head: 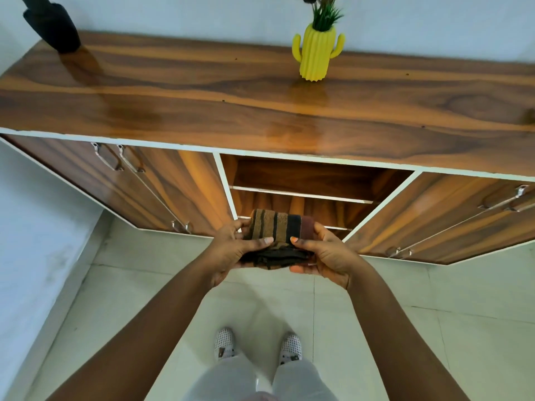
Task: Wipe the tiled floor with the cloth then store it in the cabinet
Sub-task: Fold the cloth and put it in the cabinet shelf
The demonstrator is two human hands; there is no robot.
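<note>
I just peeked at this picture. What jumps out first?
A bright yellow cactus-shaped vase holding green leaves stands on the glossy wooden cabinet top. Below it, the left hand and right hand hold a folded brown striped cloth before the open middle shelves.

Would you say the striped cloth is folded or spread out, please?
Folded: the striped cloth is a compact stacked bundle between left hand and right hand.

Striped cloth (278, 227) there: tan and black bands, then a dark brown end. Cabinet (260, 105) glossy orange-brown woodgrain, white edging. Bright yellow ribbed cactus vase (315, 55) far right, green leaves in it. Black object (53, 27) far left. Floor (434, 314) pale tiles; white dotted shoes (224, 341).
</note>
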